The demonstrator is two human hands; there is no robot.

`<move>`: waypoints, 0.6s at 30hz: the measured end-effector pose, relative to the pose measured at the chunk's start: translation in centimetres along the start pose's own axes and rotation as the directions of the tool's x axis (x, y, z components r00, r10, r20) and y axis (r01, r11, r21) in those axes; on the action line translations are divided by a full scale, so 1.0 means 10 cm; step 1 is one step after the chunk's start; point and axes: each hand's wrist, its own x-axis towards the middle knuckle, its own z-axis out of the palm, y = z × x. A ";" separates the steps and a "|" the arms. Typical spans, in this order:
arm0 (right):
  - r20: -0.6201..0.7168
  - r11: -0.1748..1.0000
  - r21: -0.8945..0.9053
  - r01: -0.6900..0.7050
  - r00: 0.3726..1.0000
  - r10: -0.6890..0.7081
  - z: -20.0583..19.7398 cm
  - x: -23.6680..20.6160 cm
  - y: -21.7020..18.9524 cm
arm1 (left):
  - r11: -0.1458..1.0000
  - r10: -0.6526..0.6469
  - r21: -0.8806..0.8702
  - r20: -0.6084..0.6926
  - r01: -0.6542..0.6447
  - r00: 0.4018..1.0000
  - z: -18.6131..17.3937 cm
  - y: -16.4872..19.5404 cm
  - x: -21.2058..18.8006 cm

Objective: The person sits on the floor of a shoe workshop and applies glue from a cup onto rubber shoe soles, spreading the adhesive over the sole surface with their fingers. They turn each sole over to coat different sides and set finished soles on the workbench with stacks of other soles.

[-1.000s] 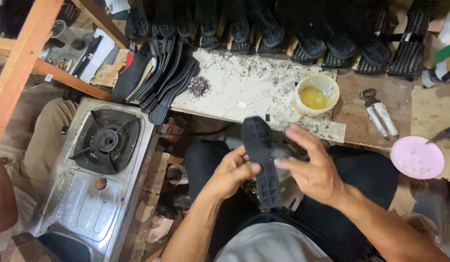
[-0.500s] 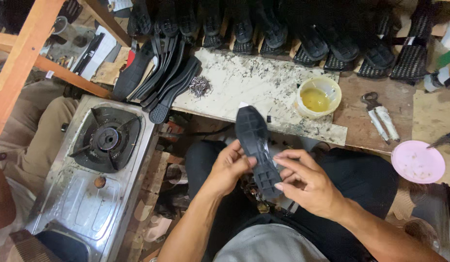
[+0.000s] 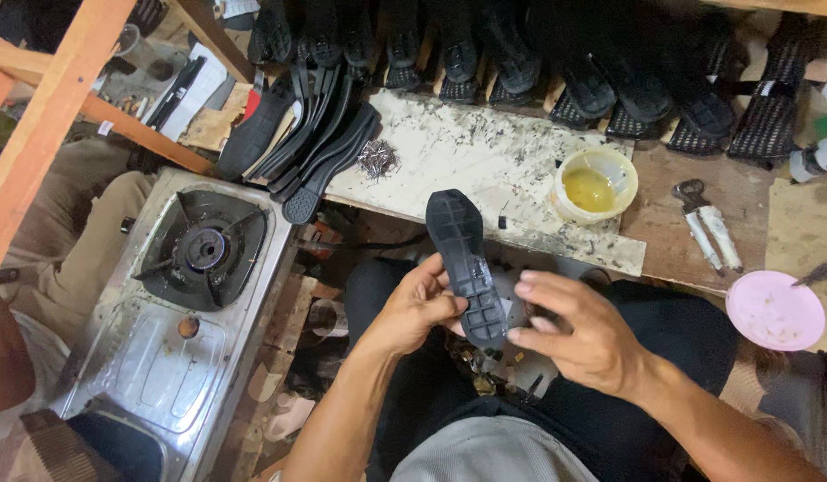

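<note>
Over the person's lap, a black treaded shoe sole (image 3: 467, 265) is pointing toe-up toward the workbench edge (image 3: 485, 234). Left hand (image 3: 415, 308) is gripping its heel end with curled fingers, while the right hand (image 3: 585, 332) is touching it, fingers half spread.

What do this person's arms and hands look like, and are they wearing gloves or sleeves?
No gloves. Both the left hand and the right hand are bare, with no rings, watch or bands showing. The forearms are uncovered as far as the picture shows, with no sleeve edge in view.
</note>
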 end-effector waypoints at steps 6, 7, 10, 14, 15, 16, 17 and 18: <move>-0.088 0.986 -0.131 -0.104 0.992 0.093 0.12 -0.01 0.07 | 0.994 0.111 -0.020 -0.007 -0.111 0.994 0.13 -0.05 0.07; -0.138 0.978 -0.178 -0.110 0.987 0.086 0.17 -0.01 0.03 | 0.990 0.135 -0.045 -0.048 -0.137 0.990 0.16 -0.05 0.08; -0.177 0.938 -0.328 -0.113 0.983 0.057 0.25 -0.04 -0.15 | 0.972 0.161 -0.146 -0.165 -0.185 0.973 0.23 -0.03 0.08; -0.145 0.954 -0.280 -0.108 0.987 0.069 0.30 -0.02 -0.31 | 0.946 0.318 0.010 -0.202 -0.323 0.926 0.37 -0.07 0.10; -0.207 0.974 -0.121 -0.192 0.964 0.165 0.31 0.00 -0.30 | 0.942 0.327 0.002 -0.227 -0.335 0.917 0.41 -0.09 0.09; -0.252 0.964 0.044 -0.261 0.931 0.264 0.32 0.01 -0.28 | 0.937 0.337 -0.006 -0.251 -0.349 0.908 0.44 -0.13 0.09; -0.279 0.926 0.210 -0.313 0.889 0.364 0.33 0.03 -0.25 | 0.930 0.360 0.021 -0.246 -0.367 0.900 0.48 -0.17 0.07; -0.192 0.808 0.434 -0.399 0.835 0.516 0.33 0.04 -0.20 | 0.923 0.381 0.048 -0.242 -0.381 0.892 0.51 -0.23 0.03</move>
